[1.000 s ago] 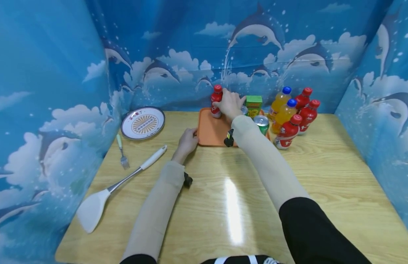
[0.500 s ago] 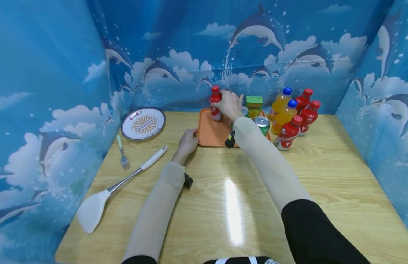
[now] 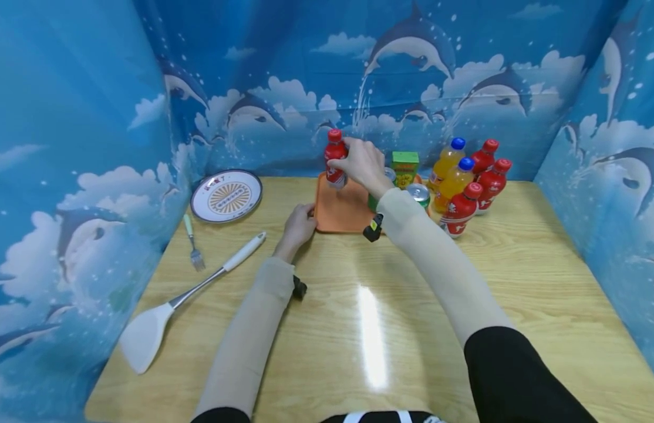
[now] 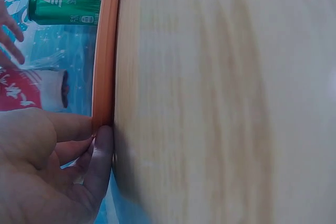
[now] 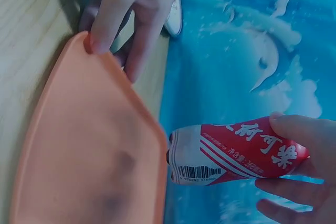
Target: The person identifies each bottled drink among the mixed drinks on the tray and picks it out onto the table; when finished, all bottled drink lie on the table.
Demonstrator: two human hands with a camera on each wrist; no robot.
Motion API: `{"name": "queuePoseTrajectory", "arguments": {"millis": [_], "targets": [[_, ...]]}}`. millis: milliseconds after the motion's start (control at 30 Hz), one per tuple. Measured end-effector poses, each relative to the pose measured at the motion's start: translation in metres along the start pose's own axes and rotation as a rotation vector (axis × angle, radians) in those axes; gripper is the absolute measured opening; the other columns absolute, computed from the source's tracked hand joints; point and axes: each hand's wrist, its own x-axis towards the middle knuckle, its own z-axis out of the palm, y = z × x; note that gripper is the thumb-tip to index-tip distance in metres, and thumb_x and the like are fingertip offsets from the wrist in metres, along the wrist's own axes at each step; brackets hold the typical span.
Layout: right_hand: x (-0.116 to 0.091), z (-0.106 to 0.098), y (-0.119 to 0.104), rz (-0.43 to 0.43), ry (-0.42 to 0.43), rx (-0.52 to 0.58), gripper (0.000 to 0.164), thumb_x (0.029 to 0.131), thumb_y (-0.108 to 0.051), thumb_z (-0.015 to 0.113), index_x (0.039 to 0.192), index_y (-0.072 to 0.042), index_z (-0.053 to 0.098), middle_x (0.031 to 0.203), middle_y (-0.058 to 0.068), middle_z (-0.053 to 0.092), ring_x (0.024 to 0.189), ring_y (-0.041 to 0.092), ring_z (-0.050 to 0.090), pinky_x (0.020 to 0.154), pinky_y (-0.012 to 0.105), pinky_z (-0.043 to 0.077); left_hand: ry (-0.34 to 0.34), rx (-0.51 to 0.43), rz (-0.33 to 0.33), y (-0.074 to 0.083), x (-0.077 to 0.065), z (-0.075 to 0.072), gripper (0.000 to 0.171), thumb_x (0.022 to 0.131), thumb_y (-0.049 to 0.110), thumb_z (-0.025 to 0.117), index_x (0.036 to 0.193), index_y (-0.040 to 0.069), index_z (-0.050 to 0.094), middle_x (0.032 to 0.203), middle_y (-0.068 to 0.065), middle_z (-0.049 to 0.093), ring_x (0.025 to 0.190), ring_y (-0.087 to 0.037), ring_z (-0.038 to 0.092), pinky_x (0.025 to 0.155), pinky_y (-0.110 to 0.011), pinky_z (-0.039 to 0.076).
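My right hand point(image 3: 365, 166) holds a small red-capped cola bottle point(image 3: 334, 154) upright at the far left corner of an orange tray point(image 3: 337, 214). In the right wrist view the base of the bottle point(image 5: 236, 153) is right at the tray's rim, with thumb and fingers around its red label. My left hand point(image 3: 299, 226) pinches the tray's near left corner; in the left wrist view its thumb and fingertips meet at the rim point(image 4: 106, 51). Green drink cans point(image 3: 418, 192) and a green box point(image 3: 405, 167) stand on the tray's right part, partly hidden by my right arm.
Orange drink bottles with blue caps point(image 3: 454, 185) and several red cola bottles point(image 3: 461, 211) stand right of the tray. On the left lie a plate point(image 3: 226, 197), a fork point(image 3: 195, 247) and a white spatula point(image 3: 147, 335). A dolphin-print curtain point(image 3: 285, 76) encloses the table's back and sides.
My right hand has carried the cola bottle left and slightly up, toward the tray's far left corner. My left hand stays at the tray's near left corner.
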Motion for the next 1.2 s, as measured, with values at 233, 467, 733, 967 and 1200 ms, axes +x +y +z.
{"name": "queuePoseTrajectory", "arguments": {"millis": [233, 467, 733, 967, 1200], "targets": [[-0.017, -0.016, -0.01, -0.077, 0.017, 0.104, 0.078, 0.094, -0.053, 0.074, 0.161, -0.024, 0.046, 0.129, 0.004, 0.076, 0.101, 0.019, 0.071, 0.076, 0.037, 0.055, 0.004, 0.023, -0.002, 0.001, -0.001, -0.002, 0.06, 0.097, 0.0, 0.051, 0.157, 0.006, 0.05, 0.136, -0.02, 0.056, 0.126, -0.033, 0.056, 0.114, -0.048, 0.046], [-0.034, -0.032, -0.006, -0.088, -0.006, 0.283, 0.079, 0.095, -0.043, 0.076, 0.164, -0.025, 0.04, 0.137, 0.008, 0.071, 0.115, 0.022, 0.07, 0.088, 0.039, 0.061, 0.004, 0.024, -0.002, 0.003, -0.002, -0.001, 0.059, 0.098, 0.001, 0.052, 0.157, 0.007, 0.05, 0.136, -0.019, 0.056, 0.127, -0.033, 0.056, 0.114, -0.048, 0.046], [-0.044, -0.041, 0.002, -0.105, -0.022, 0.438, 0.076, 0.095, -0.036, 0.078, 0.162, -0.027, 0.044, 0.14, 0.008, 0.067, 0.126, 0.023, 0.063, 0.095, 0.043, 0.061, 0.007, 0.016, -0.016, 0.004, -0.003, 0.001, 0.06, 0.097, 0.0, 0.051, 0.156, 0.009, 0.052, 0.136, -0.019, 0.056, 0.129, -0.033, 0.055, 0.115, -0.048, 0.045], [-0.053, -0.047, 0.005, -0.093, -0.048, 0.56, 0.077, 0.094, -0.033, 0.08, 0.162, -0.029, 0.044, 0.14, 0.008, 0.063, 0.124, 0.024, 0.063, 0.092, 0.04, 0.063, 0.004, -0.004, -0.028, 0.004, -0.004, 0.002, 0.057, 0.099, 0.001, 0.05, 0.155, 0.01, 0.053, 0.137, -0.018, 0.055, 0.129, -0.033, 0.055, 0.114, -0.049, 0.046], [-0.062, -0.052, 0.009, -0.121, -0.087, 0.688, 0.074, 0.095, -0.032, 0.079, 0.161, -0.032, 0.046, 0.144, 0.008, 0.059, 0.118, 0.025, 0.068, 0.088, 0.043, 0.065, -0.014, -0.016, -0.049, 0.003, -0.003, 0.003, 0.055, 0.104, 0.004, 0.048, 0.158, 0.012, 0.049, 0.141, -0.015, 0.054, 0.132, -0.032, 0.054, 0.113, -0.05, 0.048]]}}
